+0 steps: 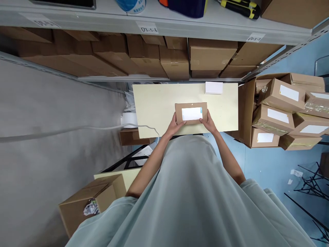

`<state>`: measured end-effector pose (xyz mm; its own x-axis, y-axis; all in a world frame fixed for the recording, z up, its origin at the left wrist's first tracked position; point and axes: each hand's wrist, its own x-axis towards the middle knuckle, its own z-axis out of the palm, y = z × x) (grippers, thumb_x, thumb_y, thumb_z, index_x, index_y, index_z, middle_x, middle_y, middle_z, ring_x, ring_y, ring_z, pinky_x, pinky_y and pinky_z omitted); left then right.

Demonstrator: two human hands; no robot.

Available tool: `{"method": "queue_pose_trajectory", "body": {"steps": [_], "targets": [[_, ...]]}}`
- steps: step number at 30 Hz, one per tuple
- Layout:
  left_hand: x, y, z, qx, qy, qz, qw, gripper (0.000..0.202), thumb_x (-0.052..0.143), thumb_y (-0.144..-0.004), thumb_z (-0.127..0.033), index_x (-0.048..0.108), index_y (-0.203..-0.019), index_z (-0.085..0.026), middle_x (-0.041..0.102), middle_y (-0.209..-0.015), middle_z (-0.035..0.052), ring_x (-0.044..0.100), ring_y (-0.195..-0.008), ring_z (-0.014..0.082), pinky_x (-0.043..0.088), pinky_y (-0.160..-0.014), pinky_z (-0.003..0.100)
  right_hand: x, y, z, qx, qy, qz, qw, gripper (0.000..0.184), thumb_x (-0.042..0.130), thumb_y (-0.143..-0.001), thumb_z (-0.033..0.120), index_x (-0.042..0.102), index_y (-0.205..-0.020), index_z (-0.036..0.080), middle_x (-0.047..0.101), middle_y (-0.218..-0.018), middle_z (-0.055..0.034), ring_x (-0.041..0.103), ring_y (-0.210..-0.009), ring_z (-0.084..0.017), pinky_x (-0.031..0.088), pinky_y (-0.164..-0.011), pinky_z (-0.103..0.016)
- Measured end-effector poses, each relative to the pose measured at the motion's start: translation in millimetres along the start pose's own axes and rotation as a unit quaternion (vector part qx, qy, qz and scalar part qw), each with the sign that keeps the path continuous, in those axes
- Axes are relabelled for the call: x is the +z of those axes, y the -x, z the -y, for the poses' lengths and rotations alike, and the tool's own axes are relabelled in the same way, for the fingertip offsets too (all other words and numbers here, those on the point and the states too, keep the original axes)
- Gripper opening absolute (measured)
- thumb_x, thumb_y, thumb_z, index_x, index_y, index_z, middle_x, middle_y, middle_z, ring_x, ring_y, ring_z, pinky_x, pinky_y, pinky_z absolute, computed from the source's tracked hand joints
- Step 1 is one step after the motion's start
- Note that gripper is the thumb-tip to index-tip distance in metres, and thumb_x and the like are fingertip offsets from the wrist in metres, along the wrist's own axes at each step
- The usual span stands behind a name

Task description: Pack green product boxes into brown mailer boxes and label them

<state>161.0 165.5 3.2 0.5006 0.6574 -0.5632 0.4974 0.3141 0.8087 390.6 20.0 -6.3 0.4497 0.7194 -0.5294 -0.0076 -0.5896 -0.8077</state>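
A small brown cardboard box [191, 107] with a white label [192, 114] on top rests on the pale yellow tabletop [156, 106]. My left hand [175, 126] grips its left near corner, fingers curled round the edge. My right hand [208, 123] holds the right near corner the same way. Both arms reach forward from my pale green shirt. A small white stack of labels [214, 87] lies on the far side of the table, apart from the box.
Metal shelving [154, 25] packed with brown cartons stands behind the table. A large open carton [288, 109] full of labelled parcels sits to the right. An open box [89, 200] stands on the floor at lower left. A white cable [77, 129] runs leftward off the table.
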Motion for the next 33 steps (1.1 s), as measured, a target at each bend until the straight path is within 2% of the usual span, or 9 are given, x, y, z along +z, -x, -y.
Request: {"method": "queue_pose_trajectory", "body": {"steps": [6, 10, 13, 16, 18, 21, 24, 29, 33], "targets": [[22.3, -5, -7, -0.068, 0.008, -0.055, 0.996, 0.101, 0.091, -0.088, -0.053, 0.039, -0.169, -0.022, 0.06, -0.168, 0.0173, 0.062, -0.152, 0.0319, 0.052, -0.128, 0.046, 6, 0, 2, 0.083, 0.029, -0.024, 0.996, 0.095, 0.08, -0.095, 0.061, 0.042, -0.173, 0.023, 0.067, -0.163, -0.0149, 0.067, -0.149, -0.033, 0.052, -0.128, -0.052], [37.2, -13, -9, -0.108, -0.058, -0.119, 0.985, 0.111, 0.099, -0.076, -0.061, 0.04, -0.162, -0.019, 0.059, -0.164, 0.0232, 0.063, -0.15, 0.0374, 0.052, -0.127, 0.05, 14, -7, 7, 0.135, 0.057, -0.054, 0.988, 0.096, 0.092, -0.083, 0.063, 0.053, -0.162, 0.024, 0.073, -0.155, -0.0152, 0.072, -0.141, -0.036, 0.058, -0.121, -0.053], [39.5, -18, -8, -0.139, -0.106, -0.127, 0.976, 0.108, 0.093, -0.08, -0.065, 0.039, -0.162, -0.019, 0.057, -0.165, 0.0254, 0.062, -0.152, 0.041, 0.049, -0.129, 0.055, 15, -13, 8, 0.14, 0.051, -0.046, 0.988, 0.092, 0.093, -0.084, 0.059, 0.054, -0.159, 0.023, 0.075, -0.151, -0.0153, 0.075, -0.138, -0.034, 0.06, -0.119, -0.052], [40.6, -21, -7, -0.142, -0.124, -0.128, 0.974, 0.112, 0.087, -0.087, -0.064, 0.03, -0.17, -0.015, 0.048, -0.173, 0.031, 0.051, -0.162, 0.0435, 0.041, -0.134, 0.058, 15, -15, 6, 0.131, 0.033, -0.03, 0.99, 0.084, 0.089, -0.088, 0.056, 0.054, -0.158, 0.026, 0.077, -0.149, -0.0121, 0.076, -0.137, -0.032, 0.06, -0.119, -0.052], [44.9, -22, -9, -0.139, -0.164, -0.148, 0.965, 0.122, 0.084, -0.088, -0.064, 0.019, -0.175, -0.008, 0.031, -0.181, 0.0371, 0.033, -0.172, 0.0468, 0.03, -0.14, 0.061, 16, -15, 4, 0.121, 0.025, -0.025, 0.992, 0.079, 0.087, -0.09, 0.057, 0.056, -0.156, 0.028, 0.077, -0.148, -0.0108, 0.076, -0.136, -0.032, 0.059, -0.12, -0.052], [57.1, -21, -17, -0.075, -0.242, -0.167, 0.953, 0.12, 0.072, -0.097, -0.065, 0.009, -0.179, -0.004, 0.007, -0.188, 0.0365, 0.004, -0.179, 0.0461, 0.009, -0.142, 0.068, 17, -14, 1, 0.096, 0.037, -0.031, 0.994, 0.087, 0.087, -0.09, 0.058, 0.053, -0.161, 0.024, 0.071, -0.158, -0.0146, 0.069, -0.147, -0.035, 0.054, -0.126, -0.053], [71.3, -27, -35, 0.035, -0.279, -0.136, 0.95, 0.105, 0.058, -0.106, -0.066, 0.013, -0.182, -0.009, 0.002, -0.191, 0.0277, -0.006, -0.18, 0.0399, -0.001, -0.143, 0.066, 9, -20, -1, 0.067, 0.064, -0.044, 0.995, 0.096, 0.08, -0.094, 0.065, 0.046, -0.169, 0.017, 0.053, -0.175, -0.0203, 0.05, -0.165, -0.037, 0.041, -0.138, -0.055], [91.2, -72, -73, 0.136, -0.286, -0.06, 0.947, 0.097, 0.059, -0.108, -0.066, 0.023, -0.182, -0.014, 0.011, -0.192, 0.0225, -0.003, -0.18, 0.0366, -0.001, -0.143, 0.065, -39, -56, 5, -0.035, 0.093, -0.111, 0.989, 0.085, 0.043, -0.112, 0.072, 0.047, -0.171, 0.012, 0.047, -0.18, -0.0199, 0.041, -0.171, -0.033, 0.029, -0.144, -0.054], [108.6, -128, -98, 0.181, -0.27, -0.008, 0.946, 0.092, 0.066, -0.106, -0.055, 0.029, -0.181, -0.015, 0.017, -0.192, 0.0187, 0.004, -0.181, 0.0347, 0.007, -0.145, 0.06, -83, -103, 17, -0.081, 0.158, -0.131, 0.975, 0.072, 0.041, -0.115, 0.063, 0.058, -0.165, 0.014, 0.047, -0.18, -0.0168, 0.04, -0.171, -0.031, 0.029, -0.145, -0.052]]}}
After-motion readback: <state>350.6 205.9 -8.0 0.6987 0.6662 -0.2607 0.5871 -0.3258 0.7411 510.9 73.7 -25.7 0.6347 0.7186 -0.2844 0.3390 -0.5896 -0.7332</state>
